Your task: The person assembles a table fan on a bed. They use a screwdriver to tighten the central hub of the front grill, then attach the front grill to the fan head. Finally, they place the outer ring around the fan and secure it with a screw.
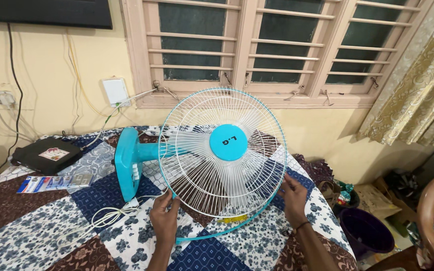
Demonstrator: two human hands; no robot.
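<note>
Turquoise table fan (197, 155) lies tipped on a patchwork quilt (36, 221), its round white wire grille (222, 150) with turquoise rim and centre cap facing the camera, its base (126, 163) upended at left. The person's left hand (165, 217) pinches the grille's lower left rim between fingers and thumb; the right hand (294, 198) closes on the lower right rim. A white power cord (101, 218) coils on the quilt just beside the left hand. Farther left lie a black case (46, 155) and a blue-and-white packet (38, 183). A barred window (277, 45) and patterned curtain (418, 85) stand behind; a dark purple bucket (365, 232) sits on the floor at right.
</note>
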